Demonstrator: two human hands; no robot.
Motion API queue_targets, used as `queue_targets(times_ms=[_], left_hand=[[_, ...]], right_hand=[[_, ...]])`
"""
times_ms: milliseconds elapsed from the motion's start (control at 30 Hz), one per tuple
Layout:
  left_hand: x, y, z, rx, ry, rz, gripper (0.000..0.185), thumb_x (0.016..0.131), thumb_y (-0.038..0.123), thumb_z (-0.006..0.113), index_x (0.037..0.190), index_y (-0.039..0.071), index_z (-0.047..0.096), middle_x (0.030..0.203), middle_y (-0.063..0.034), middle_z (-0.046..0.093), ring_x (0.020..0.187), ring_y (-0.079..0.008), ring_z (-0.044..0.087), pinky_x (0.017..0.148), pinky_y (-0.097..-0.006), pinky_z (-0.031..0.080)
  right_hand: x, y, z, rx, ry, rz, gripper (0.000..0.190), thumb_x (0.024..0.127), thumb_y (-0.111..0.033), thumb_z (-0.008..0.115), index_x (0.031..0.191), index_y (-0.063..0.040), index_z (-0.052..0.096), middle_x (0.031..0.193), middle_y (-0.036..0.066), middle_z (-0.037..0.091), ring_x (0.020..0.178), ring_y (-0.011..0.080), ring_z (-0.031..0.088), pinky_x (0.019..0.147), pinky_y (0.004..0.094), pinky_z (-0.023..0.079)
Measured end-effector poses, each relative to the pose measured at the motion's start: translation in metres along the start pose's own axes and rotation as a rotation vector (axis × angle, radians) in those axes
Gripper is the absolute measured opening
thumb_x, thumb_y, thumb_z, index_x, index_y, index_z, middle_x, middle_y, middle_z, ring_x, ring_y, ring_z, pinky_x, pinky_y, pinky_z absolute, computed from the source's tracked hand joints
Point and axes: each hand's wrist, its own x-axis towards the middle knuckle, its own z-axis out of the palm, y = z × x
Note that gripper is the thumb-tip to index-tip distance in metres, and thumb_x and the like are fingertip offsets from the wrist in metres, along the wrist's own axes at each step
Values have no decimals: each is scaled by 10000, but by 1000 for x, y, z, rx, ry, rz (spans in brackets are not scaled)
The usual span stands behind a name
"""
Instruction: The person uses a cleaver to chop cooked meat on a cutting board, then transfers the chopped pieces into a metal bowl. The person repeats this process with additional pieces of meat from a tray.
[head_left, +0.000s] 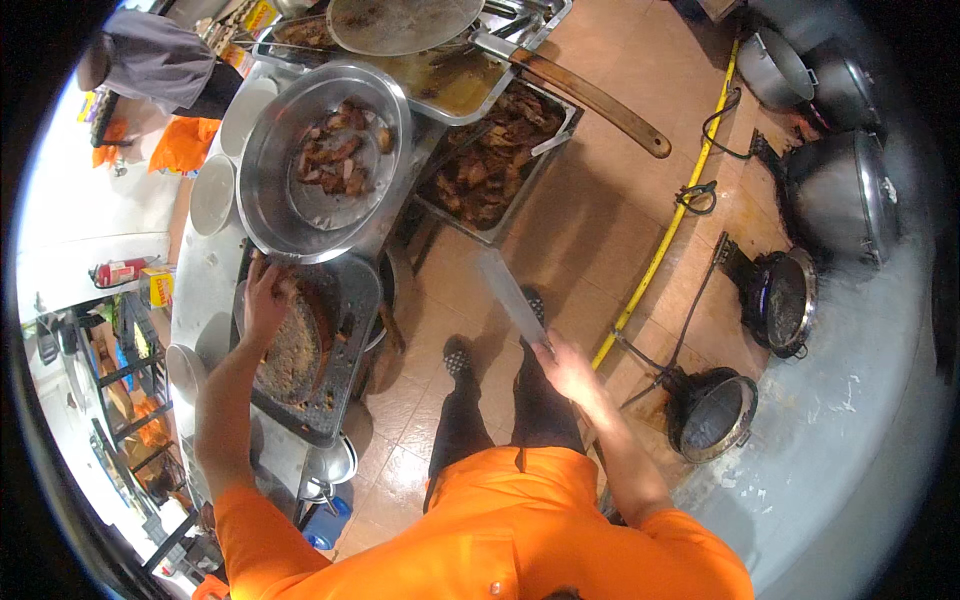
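Observation:
My right hand (564, 367) grips a broad-bladed kitchen knife (511, 294) by its handle, held out over the tiled floor. On the other side, my left hand (266, 300) is at the far edge of a round wooden chopping block (292, 364), just below the rim of a large metal basin (262, 187). Whether its fingers hold anything is hidden. Crumbs cover the block, which sits in a dark, speckled tray (356, 300). Inside the basin lie several browned meat pieces (341, 154).
A metal pan (491, 238) full of cooked meat stands beyond the basin. Above it, a long wooden handle (592, 97) juts out from a round strainer (405, 22). White bowls (213, 195) line the table's left side. A yellow gas pipe (652, 270) and burners (712, 416) are at right.

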Motion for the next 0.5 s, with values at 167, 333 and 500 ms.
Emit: queue_targets(times_ms=[167, 333, 500], left_hand=[[-19, -67, -35, 9, 371, -22, 297, 828, -46, 695, 1109, 47, 718, 999, -139, 615, 877, -274, 646, 808, -367, 536], [66, 37, -53, 268, 244, -52, 489, 880, 135, 718, 1335, 31, 573, 1222, -166, 647, 1116, -312, 632, 979, -392, 495], [60, 247, 55, -297, 211, -73, 467, 780, -81, 689, 1215, 79, 632, 1170, -136, 672, 991, -275, 680, 878, -368, 537]], right_hand=[[0, 34, -9, 8, 35, -7, 231, 986, -212, 620, 1016, 5, 549, 824, 330, 633, 824, 557, 619, 634, 602, 477], [15, 68, 8, -2, -23, 103, 265, 1000, -251, 607, 1044, 3, 547, 863, 338, 641, 854, 561, 620, 672, 609, 489], [13, 105, 26, 56, 59, 254, 296, 1019, -274, 588, 1092, 11, 558, 854, 287, 648, 841, 488, 643, 683, 556, 510]])
